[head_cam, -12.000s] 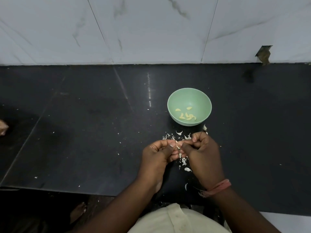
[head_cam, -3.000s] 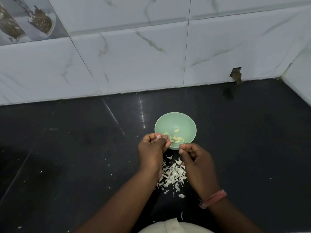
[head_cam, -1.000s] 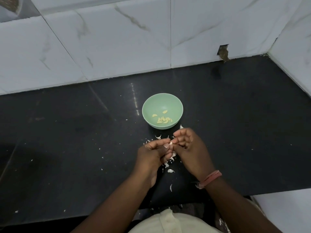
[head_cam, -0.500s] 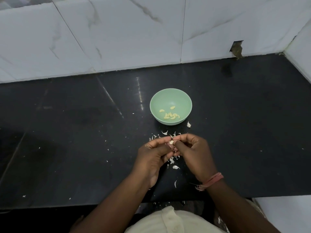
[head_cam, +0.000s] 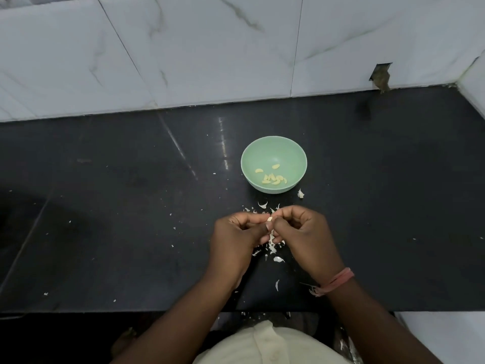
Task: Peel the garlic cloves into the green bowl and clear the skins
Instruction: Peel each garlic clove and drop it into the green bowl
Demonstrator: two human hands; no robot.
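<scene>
- A garlic clove [head_cam: 269,219] is pinched between left hand [head_cam: 237,241] and right hand [head_cam: 305,239], fingers curled.
- Skin is best picked off gently, above the desk [head_cam: 131,206], near the green bowl [head_cam: 273,148].

Left hand [head_cam: 237,236] and right hand [head_cam: 304,232] pinch a garlic clove [head_cam: 269,219] near the green bowl [head_cam: 273,151]

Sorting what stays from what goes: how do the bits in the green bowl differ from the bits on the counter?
The cloves in the green bowl are pale yellow and plump; the skins on the counter are white, thin flakes. The cloves lie clustered together; the skins are scattered near and under the left hand and right hand. Both are small garlic pieces.
</scene>
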